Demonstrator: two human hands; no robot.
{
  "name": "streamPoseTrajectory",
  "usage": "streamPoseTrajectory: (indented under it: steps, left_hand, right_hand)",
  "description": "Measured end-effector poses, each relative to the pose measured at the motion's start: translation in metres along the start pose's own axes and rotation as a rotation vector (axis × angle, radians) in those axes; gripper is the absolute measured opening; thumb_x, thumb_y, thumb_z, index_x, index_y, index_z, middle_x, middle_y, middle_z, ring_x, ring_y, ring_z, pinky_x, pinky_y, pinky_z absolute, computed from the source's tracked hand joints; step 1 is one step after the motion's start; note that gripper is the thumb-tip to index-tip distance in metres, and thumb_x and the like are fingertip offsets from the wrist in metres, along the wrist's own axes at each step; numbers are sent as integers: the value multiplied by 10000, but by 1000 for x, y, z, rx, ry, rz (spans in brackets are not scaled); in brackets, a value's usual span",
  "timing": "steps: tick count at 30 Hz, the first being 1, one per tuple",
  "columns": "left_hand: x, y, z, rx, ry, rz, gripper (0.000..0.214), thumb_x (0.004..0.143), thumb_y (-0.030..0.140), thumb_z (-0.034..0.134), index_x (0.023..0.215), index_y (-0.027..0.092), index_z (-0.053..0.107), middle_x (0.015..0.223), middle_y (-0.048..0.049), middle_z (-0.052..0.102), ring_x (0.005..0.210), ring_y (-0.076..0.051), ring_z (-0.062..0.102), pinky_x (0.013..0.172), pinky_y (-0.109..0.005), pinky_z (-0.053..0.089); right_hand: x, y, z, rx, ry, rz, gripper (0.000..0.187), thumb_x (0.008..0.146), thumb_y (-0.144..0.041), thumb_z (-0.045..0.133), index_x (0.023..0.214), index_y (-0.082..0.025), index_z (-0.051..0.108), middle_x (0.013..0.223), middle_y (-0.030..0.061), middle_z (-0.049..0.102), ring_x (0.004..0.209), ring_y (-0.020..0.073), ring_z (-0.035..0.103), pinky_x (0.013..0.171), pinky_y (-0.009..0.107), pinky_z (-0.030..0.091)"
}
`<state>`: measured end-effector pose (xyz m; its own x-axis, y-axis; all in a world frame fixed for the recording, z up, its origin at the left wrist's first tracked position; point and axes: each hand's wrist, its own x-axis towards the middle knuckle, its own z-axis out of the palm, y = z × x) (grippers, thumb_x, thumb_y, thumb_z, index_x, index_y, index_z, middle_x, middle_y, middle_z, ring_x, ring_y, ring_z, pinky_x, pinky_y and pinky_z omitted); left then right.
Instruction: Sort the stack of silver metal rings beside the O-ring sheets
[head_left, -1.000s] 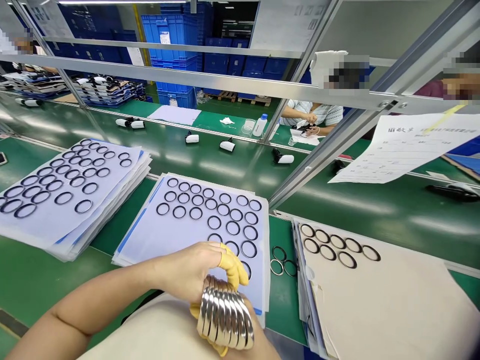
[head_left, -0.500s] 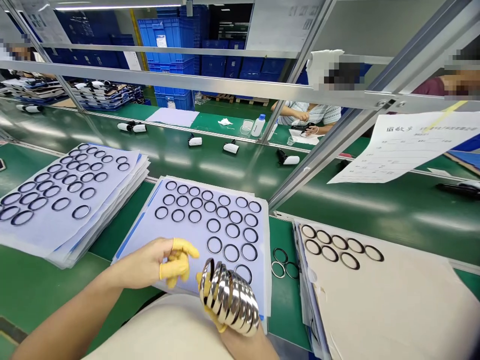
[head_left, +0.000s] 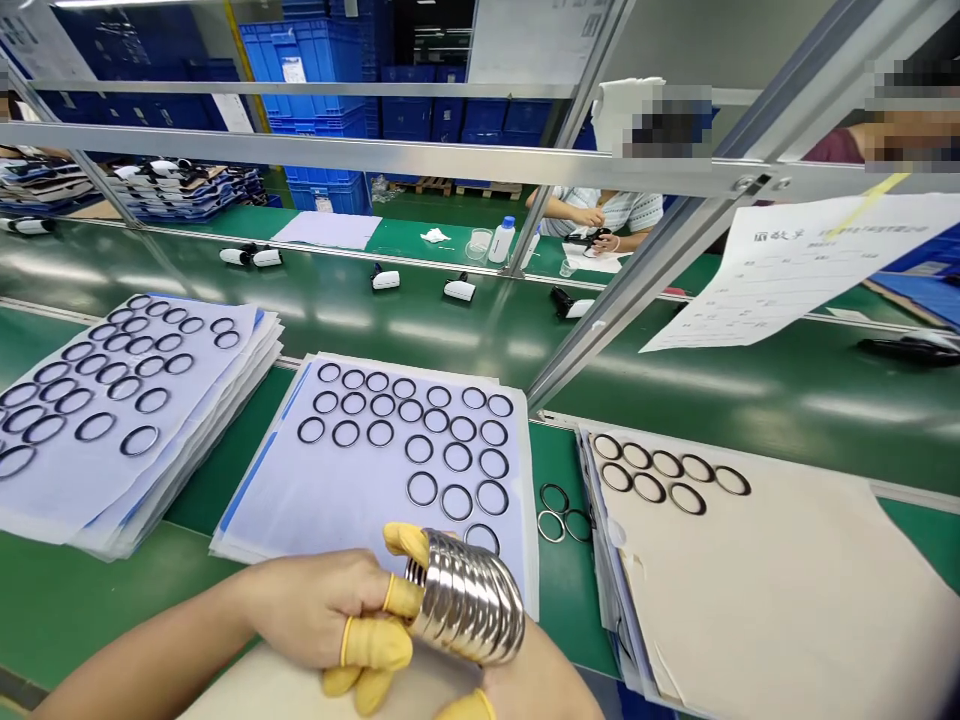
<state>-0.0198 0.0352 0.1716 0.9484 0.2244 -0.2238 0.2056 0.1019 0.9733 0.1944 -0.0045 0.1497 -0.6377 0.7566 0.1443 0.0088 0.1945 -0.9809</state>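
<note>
Left hand, its fingers in yellow rubber finger cots, comes in from the lower left, bent at the wrist, and pinches one end of a nested stack of shiny silver metal rings. That stack sits clasped against the right hand at the bottom of the view, overlapping the lower edge of a pale blue sheet laid out with black rings.

finger cots – yellow | ring stack – silver | sheet – pale blue | blk rings
</note>
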Motion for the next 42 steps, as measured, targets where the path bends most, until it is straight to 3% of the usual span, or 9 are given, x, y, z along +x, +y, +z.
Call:
streamPoseTrajectory:
  steps: [5, 10, 13, 16, 23, 28, 32, 39, 42]
  left_hand:
    - [7, 9, 1, 194, 141, 44, 610, 876, 679, 338, 860, 148, 637, 686, -48, 644, 569, -124, 528, 596, -210, 456]
    - [18, 2, 1, -14, 221, 165, 691, 887, 687, 261, 938, 115, 645, 913, -123, 654, 842, -212, 590, 816, -307, 473]
    - [23, -7, 2, -234, 306, 81, 565, 872, 639, 430, 803, 123, 647, 808, -65, 635, 760, -177, 564, 791, -296, 465]
    - [28, -11, 3, -428, 369, -54, 422, 761, 539, 667, 656, 132, 631, 647, 8, 568, 644, -124, 504, 719, -250, 450]
    - [31, -2, 4, -478, 387, -48, 344, 627, 422, 808, 580, 133, 627, 580, 28, 537, 590, -106, 466, 666, -242, 444]
    - [22, 3, -1, -234, 395, 82, 341, 732, 342, 750, 530, 128, 579, 615, 0, 551, 619, -109, 501, 655, -227, 457]
    - [14, 14, -7, 38, 467, 145, 183, 867, 249, 605, 781, 143, 727, 912, -84, 696, 861, -173, 622, 804, -261, 493]
    - [16, 21, -9, 390, 483, 195, 198, 869, 161, 546, 923, 154, 736, 1010, -88, 715, 937, -180, 651, 854, -252, 495]
    - [17, 20, -9, 452, 467, 189, 202, 861, 134, 537, 918, 154, 729, 1029, -78, 708, 951, -173, 646, 868, -238, 486]
  right_hand:
    - [-3, 3, 4, 157, 107, 119, 1073, 471, -630, 822, 1401, -278, 419, 1425, 113, 464, 1268, 347, 470, 1030, 429, 413]
    - [-10, 5, 9, 159, 189, 151, 1062, 523, -671, 776, 1416, -265, 368, 1431, 141, 400, 1281, 347, 432, 1052, 460, 382]
    - [-9, 3, 9, 57, 211, 133, 1015, 560, -618, 792, 1411, -268, 362, 1408, 133, 392, 1324, 353, 354, 1122, 491, 262]
    - [-6, 2, 10, 15, 205, 143, 1029, 557, -578, 814, 1414, -274, 332, 1381, 134, 406, 1327, 357, 339, 1105, 499, 298]
    - [-7, -4, 12, 75, 189, 175, 1000, 618, -586, 772, 1446, -300, 290, 1398, 118, 436, 1296, 319, 435, 1093, 450, 336]
    - [-11, -14, 15, 102, 145, 151, 679, 717, -594, 683, 1316, -310, 533, 1377, 83, 532, 1306, 317, 445, 1117, 449, 293]
    - [-15, -6, 14, 147, 143, 160, 507, 768, -601, 625, 1180, -307, 654, 1300, 74, 608, 1260, 321, 493, 1054, 448, 385]
    - [0, 2, 10, 250, 29, 42, 469, 776, -589, 617, 1051, -225, 726, 1098, 92, 713, 1043, 281, 633, 939, 391, 480]
    - [5, 2, 13, 310, 23, -18, 489, 788, -571, 621, 1136, -234, 687, 1104, 87, 707, 1037, 268, 632, 952, 396, 467]
